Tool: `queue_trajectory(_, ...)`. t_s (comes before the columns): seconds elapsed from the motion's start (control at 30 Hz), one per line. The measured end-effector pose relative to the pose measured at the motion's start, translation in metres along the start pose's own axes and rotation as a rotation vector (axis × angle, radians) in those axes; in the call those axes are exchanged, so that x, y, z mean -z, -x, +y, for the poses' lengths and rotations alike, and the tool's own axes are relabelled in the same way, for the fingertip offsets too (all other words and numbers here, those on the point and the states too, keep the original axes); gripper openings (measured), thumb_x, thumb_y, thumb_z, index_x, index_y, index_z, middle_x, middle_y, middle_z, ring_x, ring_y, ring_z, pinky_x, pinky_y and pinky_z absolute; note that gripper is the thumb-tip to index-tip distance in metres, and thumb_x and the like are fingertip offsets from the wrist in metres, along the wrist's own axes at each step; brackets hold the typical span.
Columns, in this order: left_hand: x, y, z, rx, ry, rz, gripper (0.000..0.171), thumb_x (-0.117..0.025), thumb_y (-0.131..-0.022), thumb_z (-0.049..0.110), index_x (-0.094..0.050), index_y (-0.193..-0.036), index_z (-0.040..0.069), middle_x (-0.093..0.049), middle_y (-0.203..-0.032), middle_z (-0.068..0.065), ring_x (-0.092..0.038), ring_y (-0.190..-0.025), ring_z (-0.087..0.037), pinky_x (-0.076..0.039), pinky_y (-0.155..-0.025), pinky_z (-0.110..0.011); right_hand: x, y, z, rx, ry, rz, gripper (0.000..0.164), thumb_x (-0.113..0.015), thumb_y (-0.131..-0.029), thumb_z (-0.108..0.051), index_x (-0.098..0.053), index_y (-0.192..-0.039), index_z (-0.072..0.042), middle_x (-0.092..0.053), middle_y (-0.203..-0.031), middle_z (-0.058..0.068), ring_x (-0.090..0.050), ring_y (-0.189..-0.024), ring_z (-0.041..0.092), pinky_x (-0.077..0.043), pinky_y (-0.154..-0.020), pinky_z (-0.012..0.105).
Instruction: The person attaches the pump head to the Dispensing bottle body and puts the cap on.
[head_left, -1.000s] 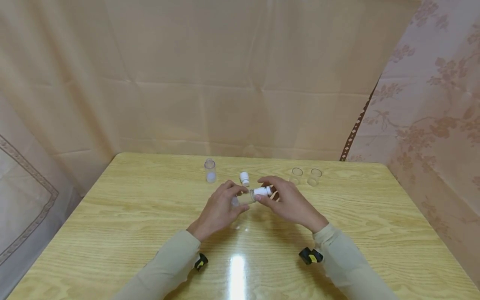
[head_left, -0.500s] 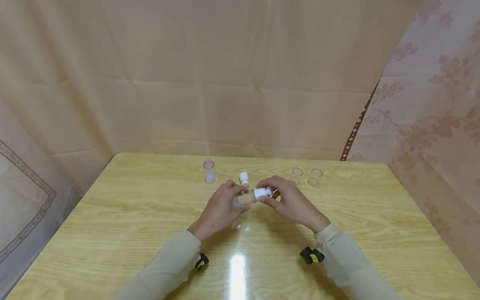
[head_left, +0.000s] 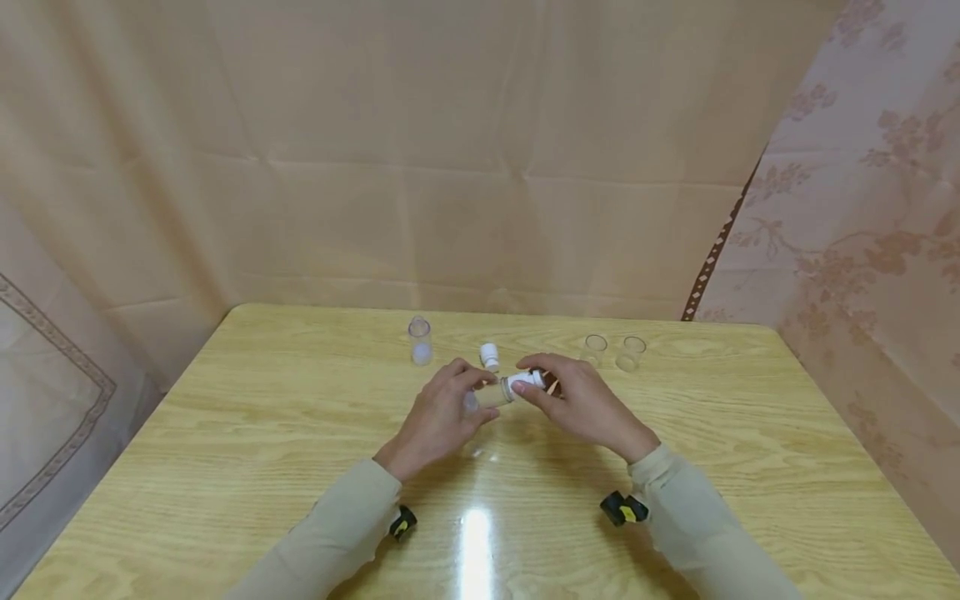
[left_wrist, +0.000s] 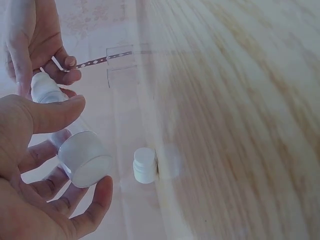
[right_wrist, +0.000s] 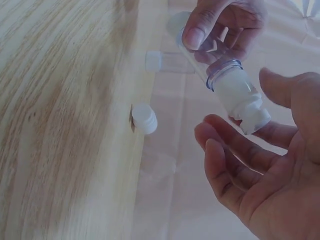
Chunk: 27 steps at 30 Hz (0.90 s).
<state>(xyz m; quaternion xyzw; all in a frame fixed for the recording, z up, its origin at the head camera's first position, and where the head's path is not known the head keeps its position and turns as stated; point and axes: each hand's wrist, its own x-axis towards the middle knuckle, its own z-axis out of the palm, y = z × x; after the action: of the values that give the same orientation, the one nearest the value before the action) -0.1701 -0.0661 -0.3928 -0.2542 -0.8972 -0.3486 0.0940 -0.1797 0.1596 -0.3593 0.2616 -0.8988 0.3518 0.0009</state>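
My left hand point(head_left: 444, 410) grips a clear bottle point(head_left: 491, 397) with a white base, seen tilted in the left wrist view. A white pump top point(right_wrist: 239, 95) sits at the bottle's ringed mouth, in line with it. My right hand point(head_left: 577, 402) is spread around this top. In the right wrist view its thumb point(right_wrist: 282, 89) stands apart from the top, with the fingers curving loosely beneath. Behind the hands, a second white pump top point(head_left: 489, 357) stands on the table.
Another clear bottle point(head_left: 421, 342) with a white inside bottom stands at the back left of the wooden table point(head_left: 300, 400). Two clear caps point(head_left: 628, 356) stand at the back right. A beige curtain point(head_left: 450, 167) hangs behind the table's far edge.
Both hands stay in nearly the same place. The right hand's fingers and thumb shift slightly around the white pump top; the left hand keeps its grip on the bottle.
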Motion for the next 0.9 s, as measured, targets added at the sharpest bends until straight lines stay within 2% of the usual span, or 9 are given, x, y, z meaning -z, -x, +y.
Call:
queue_trajectory(0.2,0.0009,-0.0006,0.0016,-0.006,0.020,0.006,0.036,-0.084,-0.085,0.017,-0.071,-0.118,0.007,-0.063,-0.106,-0.010,-0.058,-0.090,-0.023,-0.048,-0.072,-0.033,0.0024,0.0049,0.0029,0.086,-0.027,0.033,0.045,-0.075,-0.094,-0.018,-0.061,-0.134,-0.003,-0.068,-0.116,0.007,-0.064,-0.091,0.020,-0.057,-0.079,0.042)
queue_trajectory(0.3,0.0007,-0.0004,0.0024,-0.017,0.020,0.011,0.036,-0.084,-0.085,0.016,-0.071,-0.117,0.006,-0.062,-0.105,-0.010,-0.058,-0.089,-0.022,-0.048,-0.071,-0.033,0.0022,0.0062,0.0054,0.135,-0.029,0.053,0.045,-0.076,-0.092,-0.012,-0.061,-0.134,-0.002,-0.068,-0.121,0.010,-0.065,-0.092,0.022,-0.057,-0.079,0.043)
queue_trajectory(0.63,0.0008,0.0008,0.0022,-0.032,0.005,0.020,0.036,-0.085,-0.084,0.016,-0.071,-0.116,0.006,-0.061,-0.104,-0.005,-0.057,-0.086,-0.019,-0.048,-0.069,-0.031,0.0005,0.0047,0.0050,0.138,-0.016,0.053,0.033,-0.075,-0.091,-0.002,-0.067,-0.123,-0.006,-0.070,-0.113,0.004,-0.064,-0.091,0.019,-0.055,-0.076,0.033)
queue_trajectory(0.9,0.0035,0.0009,0.0028,-0.015,-0.008,0.017,0.037,-0.085,-0.084,0.017,-0.071,-0.116,0.006,-0.059,-0.101,-0.002,-0.056,-0.087,-0.018,-0.047,-0.069,-0.030,0.0002,0.0018,0.0014,0.070,-0.019,-0.002,0.024,-0.069,-0.098,-0.016,-0.068,-0.121,-0.009,-0.067,-0.097,-0.004,-0.059,-0.083,0.012,-0.053,-0.071,0.030)
